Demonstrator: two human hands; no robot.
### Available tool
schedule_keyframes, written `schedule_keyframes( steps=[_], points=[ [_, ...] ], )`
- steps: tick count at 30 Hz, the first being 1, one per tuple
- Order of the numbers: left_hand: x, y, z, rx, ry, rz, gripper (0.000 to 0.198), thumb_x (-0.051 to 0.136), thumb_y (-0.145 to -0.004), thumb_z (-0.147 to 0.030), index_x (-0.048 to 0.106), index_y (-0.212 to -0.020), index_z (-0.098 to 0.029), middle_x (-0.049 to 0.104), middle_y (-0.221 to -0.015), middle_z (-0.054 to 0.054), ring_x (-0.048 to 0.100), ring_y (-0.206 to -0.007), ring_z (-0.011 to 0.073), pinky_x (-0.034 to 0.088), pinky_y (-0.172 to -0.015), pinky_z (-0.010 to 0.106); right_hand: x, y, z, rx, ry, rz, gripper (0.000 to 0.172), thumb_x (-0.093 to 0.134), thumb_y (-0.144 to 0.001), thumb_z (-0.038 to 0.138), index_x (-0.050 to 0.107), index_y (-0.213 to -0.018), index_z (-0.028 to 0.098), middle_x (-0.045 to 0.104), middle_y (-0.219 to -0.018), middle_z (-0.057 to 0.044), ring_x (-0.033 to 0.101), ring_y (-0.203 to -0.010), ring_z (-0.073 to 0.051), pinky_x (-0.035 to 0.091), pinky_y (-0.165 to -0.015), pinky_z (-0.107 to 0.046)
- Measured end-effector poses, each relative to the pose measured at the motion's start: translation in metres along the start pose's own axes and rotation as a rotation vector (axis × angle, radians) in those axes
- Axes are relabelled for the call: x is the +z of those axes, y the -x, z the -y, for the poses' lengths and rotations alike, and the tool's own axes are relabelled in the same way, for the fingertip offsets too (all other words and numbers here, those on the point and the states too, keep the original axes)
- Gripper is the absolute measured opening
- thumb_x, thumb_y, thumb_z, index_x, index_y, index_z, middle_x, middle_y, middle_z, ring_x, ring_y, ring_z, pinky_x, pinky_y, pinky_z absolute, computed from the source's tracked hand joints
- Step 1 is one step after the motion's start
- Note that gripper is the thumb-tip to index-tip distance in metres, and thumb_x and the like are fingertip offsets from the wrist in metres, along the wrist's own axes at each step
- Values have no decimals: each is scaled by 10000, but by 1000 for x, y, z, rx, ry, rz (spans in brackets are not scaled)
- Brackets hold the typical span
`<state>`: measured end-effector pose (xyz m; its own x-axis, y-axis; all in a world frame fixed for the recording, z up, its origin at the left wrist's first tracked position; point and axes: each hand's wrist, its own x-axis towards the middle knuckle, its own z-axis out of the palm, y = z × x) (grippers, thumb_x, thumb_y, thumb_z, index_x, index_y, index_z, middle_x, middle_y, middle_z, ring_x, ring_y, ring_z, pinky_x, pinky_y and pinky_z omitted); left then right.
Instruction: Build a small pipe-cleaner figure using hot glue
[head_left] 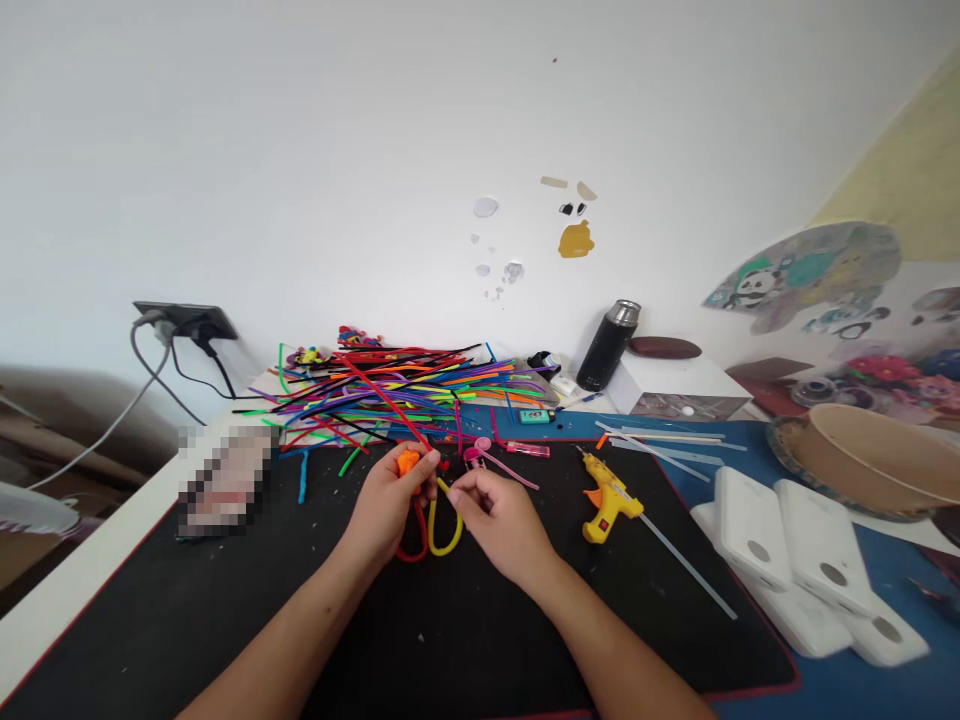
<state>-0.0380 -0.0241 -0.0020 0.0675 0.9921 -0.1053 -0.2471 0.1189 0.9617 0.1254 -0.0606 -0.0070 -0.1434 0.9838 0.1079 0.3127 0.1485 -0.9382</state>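
My left hand is closed around an orange fuzzy piece and a red pipe cleaner that runs up to the back left and loops below the hand. My right hand pinches the end of a yellow pipe cleaner loop right beside the left fingers. Both hands hover over the black mat. A big heap of coloured pipe cleaners lies just behind them.
A yellow glue gun with a clear stick lies right of my hands. Pink scissors, a black flask, white boxes, a brown bowl and clear glue sticks sit to the right. A wall socket with cables is at left.
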Motion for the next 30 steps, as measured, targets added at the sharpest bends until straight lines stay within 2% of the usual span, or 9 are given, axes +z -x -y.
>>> schedule_keyframes(
  steps=[4, 11, 18, 25, 30],
  points=[
    [0, -1, -2, 7, 1, -20, 407, 865, -737, -493, 607, -819, -189, 604, -602, -50, 542, -504, 100, 374, -472, 197, 3, 5, 5, -63, 127, 93, 124, 633, -938, 223, 750, -901, 210, 643, -689, 30, 562, -623, -127, 396, -608, -231],
    [1, 0, -5, -5, 21, -7, 396, 876, -729, -473, 610, -812, -191, 604, -608, -53, 536, -499, 95, 372, -467, 197, 5, 5, 5, -67, 175, 100, 113, 652, -943, 218, 763, -922, 213, 673, -703, 31, 588, -634, -131, 403, -618, -233],
    [0, -1, -1, -33, 18, -1, 370, 890, -717, -449, 639, -811, -193, 639, -632, -39, 551, -502, 104, 383, -463, 207, 10, 9, 8, -79, 233, 167, 114, 670, -941, 209, 782, -939, 231, 727, -758, 21, 615, -645, -131, 400, -632, -236],
    [-2, -1, -1, -13, 0, 41, 319, 883, -739, -413, 670, -806, -185, 699, -729, 5, 591, -570, 115, 412, -509, 210, 5, 3, 0, -18, 106, 16, 152, 626, -955, 266, 745, -883, 205, 586, -643, 37, 499, -580, -125, 362, -565, -239],
    [-2, -1, 0, -3, -27, 27, 322, 876, -738, -436, 680, -790, -186, 667, -696, -8, 563, -559, 114, 390, -502, 215, 1, -3, -6, 46, -96, -81, 223, 595, -970, 373, 725, -916, 199, 604, -693, 11, 533, -602, -140, 405, -559, -247]
  ],
)
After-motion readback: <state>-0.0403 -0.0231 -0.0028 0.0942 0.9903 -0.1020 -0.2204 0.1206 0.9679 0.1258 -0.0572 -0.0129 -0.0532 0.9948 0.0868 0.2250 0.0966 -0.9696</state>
